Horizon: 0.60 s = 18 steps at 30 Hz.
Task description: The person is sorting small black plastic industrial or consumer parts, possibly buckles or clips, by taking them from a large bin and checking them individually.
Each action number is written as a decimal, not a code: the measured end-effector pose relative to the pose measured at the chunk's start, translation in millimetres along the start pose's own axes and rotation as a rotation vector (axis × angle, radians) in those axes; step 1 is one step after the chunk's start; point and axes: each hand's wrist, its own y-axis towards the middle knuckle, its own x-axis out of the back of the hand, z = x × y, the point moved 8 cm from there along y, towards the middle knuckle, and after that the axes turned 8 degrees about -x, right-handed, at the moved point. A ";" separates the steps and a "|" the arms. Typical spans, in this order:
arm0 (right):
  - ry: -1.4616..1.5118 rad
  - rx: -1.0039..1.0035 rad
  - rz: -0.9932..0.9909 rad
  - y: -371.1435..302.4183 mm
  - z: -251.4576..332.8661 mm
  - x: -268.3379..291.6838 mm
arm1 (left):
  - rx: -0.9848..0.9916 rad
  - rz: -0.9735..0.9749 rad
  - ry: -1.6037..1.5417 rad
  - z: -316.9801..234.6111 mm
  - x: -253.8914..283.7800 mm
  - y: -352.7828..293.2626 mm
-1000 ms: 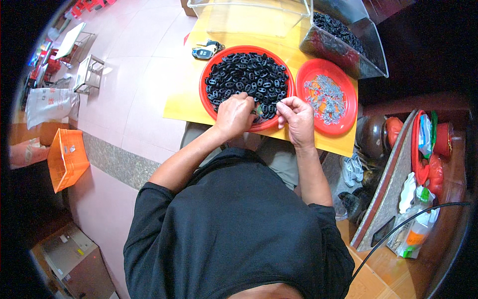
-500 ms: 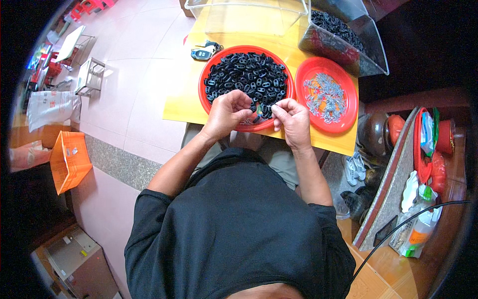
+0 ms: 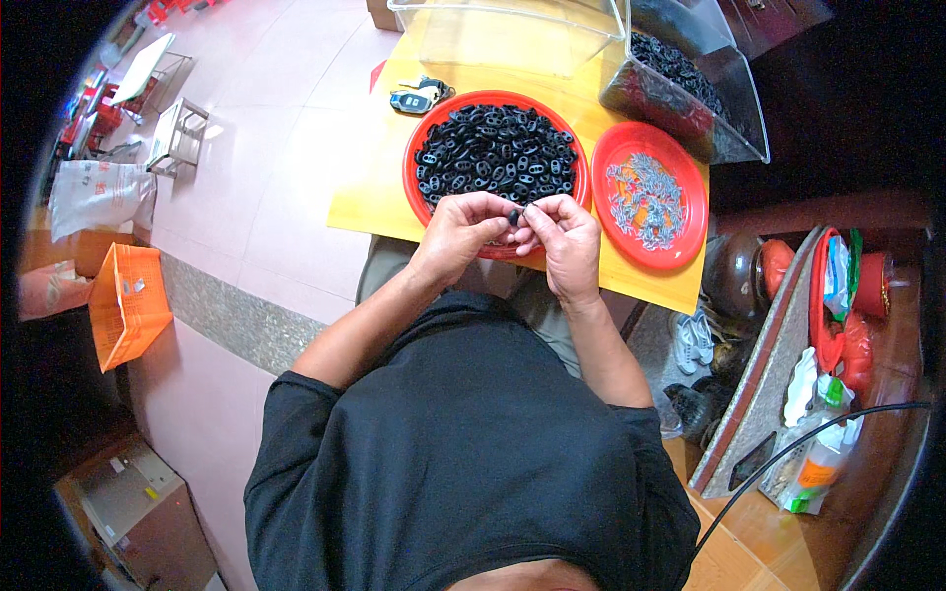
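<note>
My left hand (image 3: 459, 231) and my right hand (image 3: 562, 236) meet over the near rim of a red basin (image 3: 410, 148). The left thumb and fingers pinch a small black plastic piece (image 3: 513, 218). Right beside it, the right thumb and forefinger are closed at the same piece; whether they grip something more is too small to make out. Heaped in the basin are many black oval pieces with two holes (image 3: 493, 148). To its right, a red plate (image 3: 699, 212) carries a scatter of small silvery metal parts (image 3: 645, 202).
The yellow table (image 3: 370, 202) also holds a car key (image 3: 412, 101), a clear empty-looking bin (image 3: 503, 39) at the back, and a clear bin of black pieces (image 3: 734, 138) at the back right. An orange crate (image 3: 133, 305) stands on the floor at left. A black cable (image 3: 788, 460) runs at right.
My right hand has moved left, and both hands have come together at the small black piece. The view has shifted slightly.
</note>
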 end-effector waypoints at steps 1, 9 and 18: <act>-0.014 0.008 -0.023 -0.3 1.7 1.3 | 0.021 -0.006 -0.022 -2.1 -1.7 -2.1; -0.094 -0.002 0.012 -1.4 16.9 -5.0 | 0.113 0.016 -0.331 17.1 7.0 -8.9; -0.251 -0.087 0.036 -5.4 26.8 -8.1 | 0.205 0.053 -0.530 19.7 0.9 -16.2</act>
